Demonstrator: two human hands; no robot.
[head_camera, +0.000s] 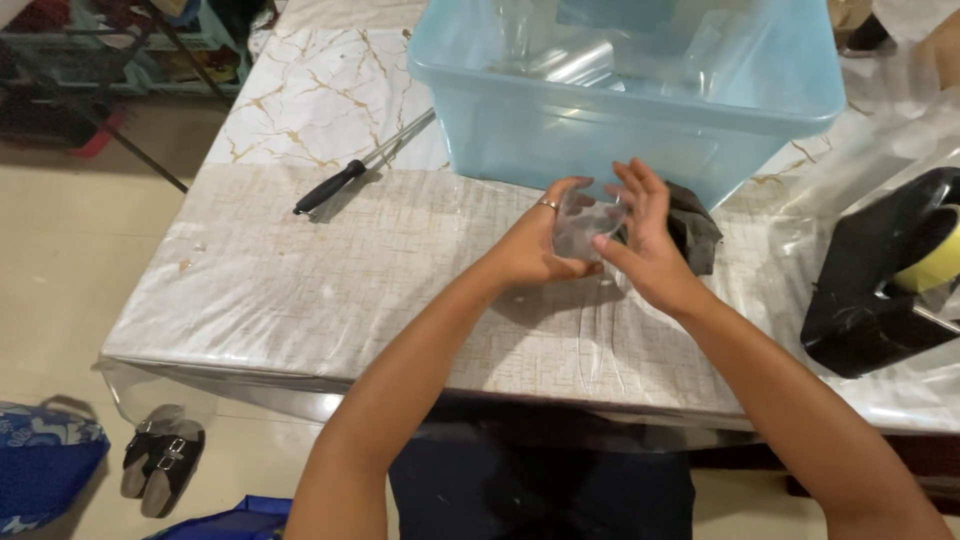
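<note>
Both forearms are bare, with no sleeves showing. The left hand (535, 240) wears a thin metal ring on one finger. The right hand (645, 240) is unadorned. Dark navy clothing covers the lap.

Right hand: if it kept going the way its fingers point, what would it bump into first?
The right hand points up and away, so it would probably meet the front wall of the blue plastic bin first. Depth is hard to judge from this one view.
</note>
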